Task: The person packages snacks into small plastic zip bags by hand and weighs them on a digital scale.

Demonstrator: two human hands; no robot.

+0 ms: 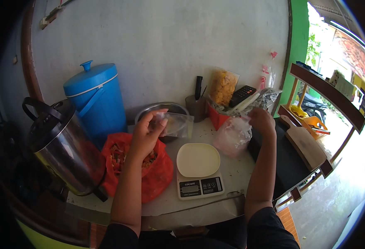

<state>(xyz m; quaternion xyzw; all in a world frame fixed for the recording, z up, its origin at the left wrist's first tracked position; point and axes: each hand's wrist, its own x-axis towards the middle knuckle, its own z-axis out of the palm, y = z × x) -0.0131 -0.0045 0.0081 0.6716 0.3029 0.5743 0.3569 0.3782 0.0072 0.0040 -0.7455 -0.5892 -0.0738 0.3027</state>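
Note:
My left hand [150,129] pinches a small clear plastic bag [177,125] between thumb and fingers, above the table's back half. My right hand [260,120] is closed at the top of a larger see-through plastic bag [233,136] with pale pinkish contents I cannot make out. Between my arms lies a white kitchen scale [198,159] with a bare cream platform; its display is too dim to read. Left of it, partly behind my left forearm, sits an open red plastic bag [159,178] of orange and green bits.
A steel flask [66,149] and blue drinks cooler [97,99] stand left. Behind are a metal bowl [143,110], a dark cup [195,108] and a red container [217,117] with a calculator [242,95]. A wooden board [302,141] lies right.

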